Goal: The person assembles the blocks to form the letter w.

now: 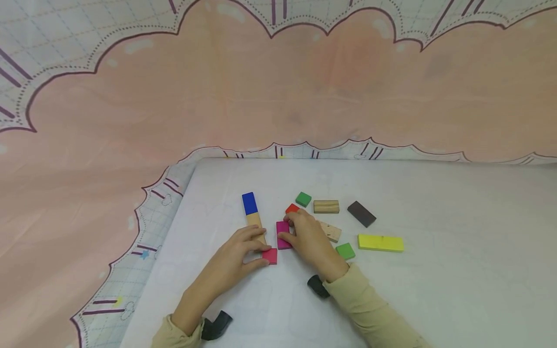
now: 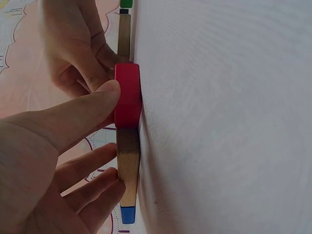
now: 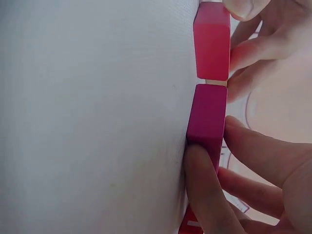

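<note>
My left hand [image 1: 235,257] holds a pinkish-red block [image 1: 271,256] between thumb and index finger. Its other fingers lie along a long plain wooden block [image 1: 254,220], whose near end meets the red one. At the far end of the wood sits a blue block [image 1: 250,203], so the three form a slanting row. Just right of that row, my right hand [image 1: 310,240] grips a magenta block [image 1: 282,227] by its sides. In the right wrist view a narrow gap separates the magenta block [image 3: 208,112] from the red block [image 3: 212,48]. An orange-red block [image 1: 292,208] shows beyond the right fingertips.
Around the right hand lie green blocks [image 1: 303,199] [image 1: 345,251], a striped wooden block [image 1: 326,207], a pale wooden block [image 1: 331,232], a dark brown block [image 1: 362,214] and a long yellow block [image 1: 380,243]. A patterned cloth [image 1: 304,92] borders the white table [image 1: 457,232].
</note>
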